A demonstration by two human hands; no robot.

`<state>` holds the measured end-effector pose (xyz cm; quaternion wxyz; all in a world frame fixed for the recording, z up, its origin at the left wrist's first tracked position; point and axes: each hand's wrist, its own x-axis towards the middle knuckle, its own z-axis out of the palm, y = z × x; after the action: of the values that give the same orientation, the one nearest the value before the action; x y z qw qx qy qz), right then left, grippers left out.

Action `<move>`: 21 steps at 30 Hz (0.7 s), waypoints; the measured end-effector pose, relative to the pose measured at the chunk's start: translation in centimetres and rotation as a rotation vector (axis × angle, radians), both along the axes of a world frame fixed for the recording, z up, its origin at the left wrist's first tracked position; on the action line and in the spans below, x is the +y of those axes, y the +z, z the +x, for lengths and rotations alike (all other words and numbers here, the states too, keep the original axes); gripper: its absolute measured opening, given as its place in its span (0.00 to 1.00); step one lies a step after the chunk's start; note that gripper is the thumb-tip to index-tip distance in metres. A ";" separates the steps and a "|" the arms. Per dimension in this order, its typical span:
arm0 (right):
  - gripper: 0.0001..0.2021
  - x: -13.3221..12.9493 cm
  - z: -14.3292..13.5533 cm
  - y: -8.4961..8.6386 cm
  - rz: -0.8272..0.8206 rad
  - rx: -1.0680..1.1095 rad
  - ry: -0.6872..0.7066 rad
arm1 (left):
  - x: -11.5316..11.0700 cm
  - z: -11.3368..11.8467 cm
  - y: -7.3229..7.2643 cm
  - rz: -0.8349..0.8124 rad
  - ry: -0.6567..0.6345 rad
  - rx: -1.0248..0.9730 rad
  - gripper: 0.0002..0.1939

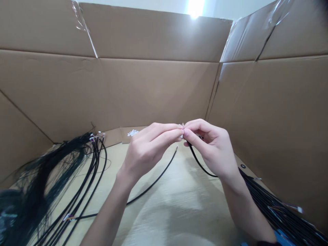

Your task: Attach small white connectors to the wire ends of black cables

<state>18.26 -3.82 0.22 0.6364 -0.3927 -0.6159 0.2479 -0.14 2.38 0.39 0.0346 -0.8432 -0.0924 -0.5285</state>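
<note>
My left hand [151, 143] and my right hand [211, 147] meet at the middle, fingertips pinched together. Between them is the end of a black cable [198, 163], which curves down and passes behind my right wrist. Small pale bits and thin wire tips show at the fingertips; a white connector may be among them, but fingers cover most of it. My left fingers press from the left, my right thumb and index from the right. Beneath my left hand another black cable [160, 176] lies on the table, its bare tip pointing up toward my hands.
Cardboard walls [159, 92] enclose the table [179, 205]. Small white connectors [133, 132] lie at the back. Several black cables with white ends [96, 160] and a dark bundle of thin strands [48, 171] lie left; a thick bundle of black cables [279, 212] lies right, near a black ring [243, 166].
</note>
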 end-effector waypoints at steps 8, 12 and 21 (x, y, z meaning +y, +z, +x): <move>0.05 0.1 1.4 0.2 -0.018 -0.024 0.146 | -0.1 0.5 0.2 -0.519 -0.140 -0.150 0.04; 0.08 -0.3 2.0 0.5 -0.101 -0.103 0.208 | -0.2 0.6 0.3 -0.648 -0.246 -0.152 0.03; 0.10 -1.5 2.4 1.4 -0.143 -0.168 0.195 | -0.3 1.4 0.2 -0.858 -0.473 -0.174 0.08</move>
<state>20.70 -5.33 1.67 0.5260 -0.3946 -0.6830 0.3180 1.21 2.07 0.54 -0.4441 -0.7321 -0.1103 -0.5046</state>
